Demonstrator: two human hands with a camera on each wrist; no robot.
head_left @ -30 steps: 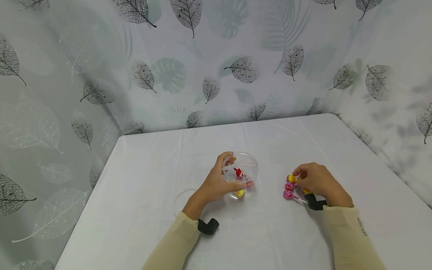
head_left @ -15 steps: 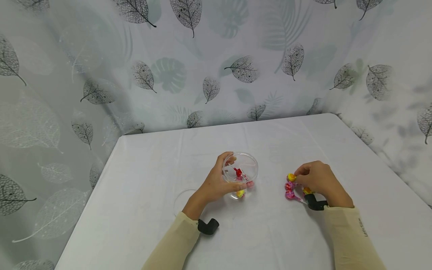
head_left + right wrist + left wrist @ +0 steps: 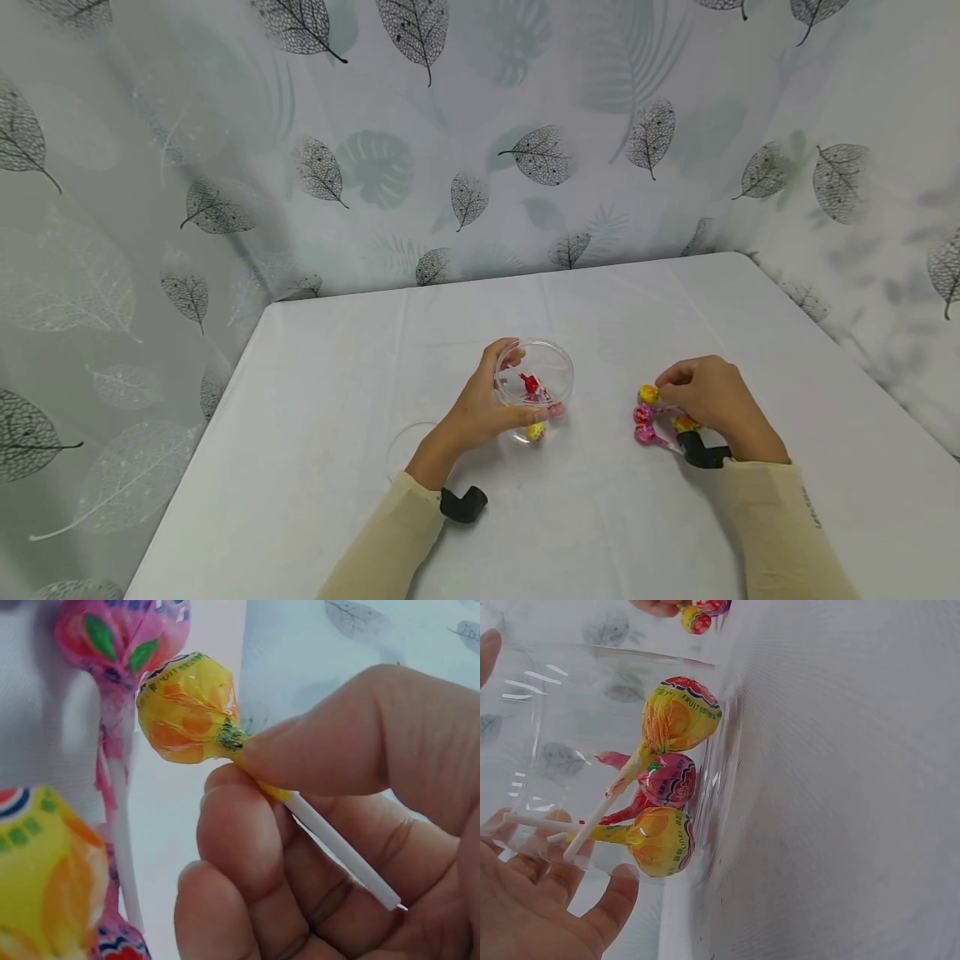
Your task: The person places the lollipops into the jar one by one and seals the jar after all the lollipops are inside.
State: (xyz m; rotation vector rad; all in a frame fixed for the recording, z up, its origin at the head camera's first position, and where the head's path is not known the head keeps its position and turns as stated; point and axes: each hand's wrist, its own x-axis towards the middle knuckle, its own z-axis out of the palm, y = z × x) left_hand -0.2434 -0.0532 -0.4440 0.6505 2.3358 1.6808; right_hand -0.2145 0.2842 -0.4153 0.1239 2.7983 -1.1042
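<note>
Backdrop [image 3: 97, 333], white sheeting printed with grey skeleton leaves and pale green fronds; runs along left, rear and right of a white-covered worktop [image 3: 300, 400]. Clear, thin-rimmed round piece [image 3: 400, 431], lying on the worktop, partly hidden by the left wrist. Left sleeve [image 3: 382, 542], cream, with black angular wrist piece [image 3: 462, 504] at the cuff. Left hand [image 3: 476, 408], fingers clamped round a clear, round, open-topped plastic jar [image 3: 553, 360], upright; contact of its base with the worktop cannot be told. Jar contents: yellow-and-orange wrapped ball lollipop [image 3: 679, 716]; second of like wrapping [image 3: 660, 841]; pink-wrapped ball lollipop [image 3: 671, 780]; red wrapped piece [image 3: 530, 383]. Items overlap; full count uncertain.

Well apart, to the right of the jar: two pink-and-red wrapped ball lollipops [image 3: 643, 414] on the worktop, near each other. Just beside them, yellow-and-orange ball lollipop with white stick [image 3: 187, 709], pinched below its ball between thumb and fingers of the right hand [image 3: 705, 396], stick slanting across the palm. Loose yellow-and-orange lollipop [image 3: 686, 423], near the right wrist. Right sleeve [image 3: 783, 533], cream, bearing small dark lettering, too small to read.
</note>
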